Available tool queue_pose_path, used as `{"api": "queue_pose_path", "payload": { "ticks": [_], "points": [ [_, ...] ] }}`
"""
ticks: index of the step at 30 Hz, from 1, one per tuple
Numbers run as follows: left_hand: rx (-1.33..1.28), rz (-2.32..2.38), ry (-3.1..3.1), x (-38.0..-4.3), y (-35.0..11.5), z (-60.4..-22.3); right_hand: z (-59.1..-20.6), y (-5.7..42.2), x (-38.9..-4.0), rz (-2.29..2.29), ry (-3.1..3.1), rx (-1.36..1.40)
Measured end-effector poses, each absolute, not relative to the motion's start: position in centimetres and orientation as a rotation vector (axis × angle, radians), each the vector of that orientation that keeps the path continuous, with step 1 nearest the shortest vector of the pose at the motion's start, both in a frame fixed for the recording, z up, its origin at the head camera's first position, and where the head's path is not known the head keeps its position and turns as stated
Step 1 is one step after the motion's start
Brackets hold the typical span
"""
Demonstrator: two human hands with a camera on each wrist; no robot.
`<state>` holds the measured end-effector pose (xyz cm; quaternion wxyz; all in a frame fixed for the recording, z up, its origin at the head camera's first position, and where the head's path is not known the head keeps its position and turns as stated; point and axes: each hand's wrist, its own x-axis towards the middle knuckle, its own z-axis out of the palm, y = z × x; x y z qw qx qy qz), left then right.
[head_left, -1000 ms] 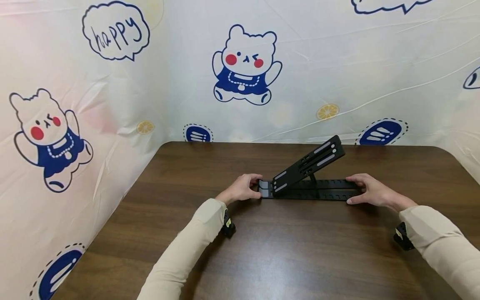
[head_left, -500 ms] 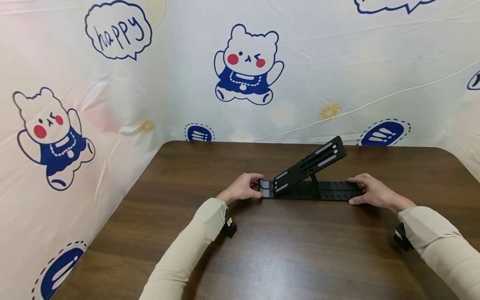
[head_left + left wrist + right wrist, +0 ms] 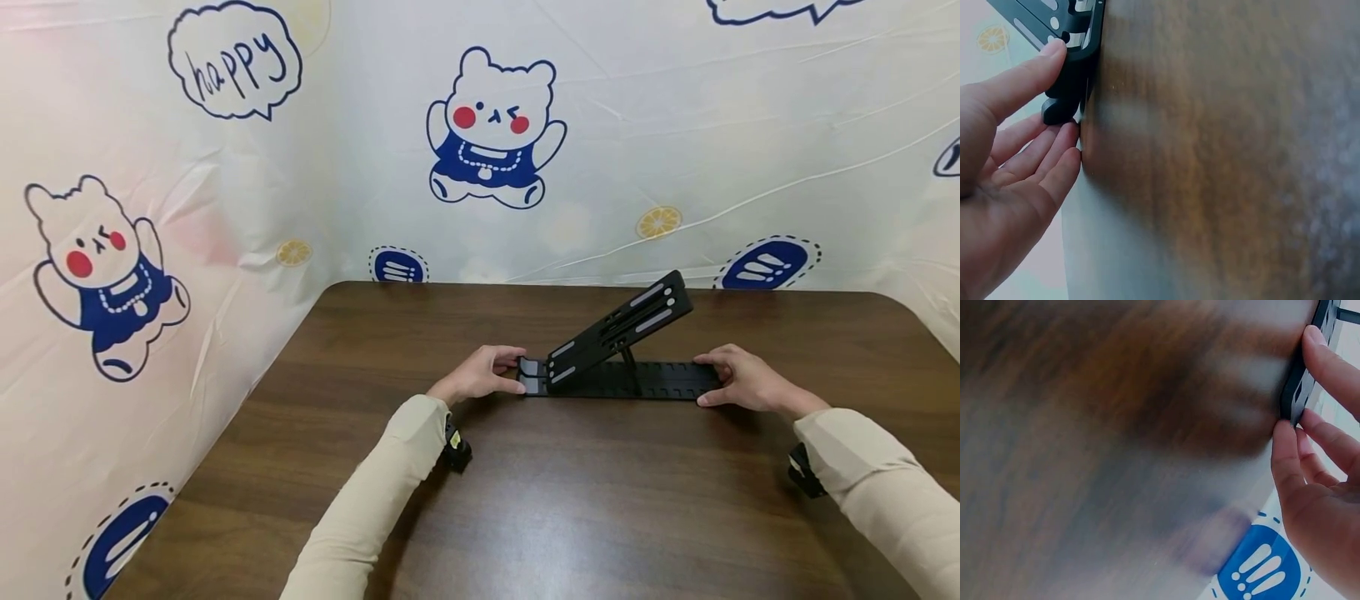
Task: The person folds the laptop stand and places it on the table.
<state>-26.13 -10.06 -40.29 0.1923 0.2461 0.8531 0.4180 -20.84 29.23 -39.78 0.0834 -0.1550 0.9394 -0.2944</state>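
Note:
A black folding laptop stand (image 3: 678,381) lies on the brown table, its slotted base running left to right. The upper arm (image 3: 618,327) of the stand is raised at a slant, propped on a thin strut, with grey pads along it. My left hand (image 3: 480,372) grips the base's left end, beside the grey-padded lip. In the left wrist view, the thumb (image 3: 1054,53) of that hand touches one side of the stand's end, with the fingers near the table. At the opposite end, my right hand (image 3: 750,380) pinches the base between thumb (image 3: 1315,337) and fingers.
The wooden table (image 3: 570,500) ends at the back against a pale printed curtain (image 3: 360,150) with cartoon bears. Black wrist cameras (image 3: 457,450) are strapped under both cream sleeves (image 3: 375,500).

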Motion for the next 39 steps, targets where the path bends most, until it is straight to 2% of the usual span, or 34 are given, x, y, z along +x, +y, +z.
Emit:
{"api": "queue_pose_path", "payload": {
  "ticks": [17,39],
  "points": [
    [0.648,1.285,2.283,-26.8,-10.6,-40.7,-39.7,28.8,-20.0,-0.898,2.799,-0.427],
    [0.521,1.268,2.355,-28.0,-9.9,-40.3,-39.7,28.2,-16.9,-0.940,2.787,-0.428]
  ]
}}
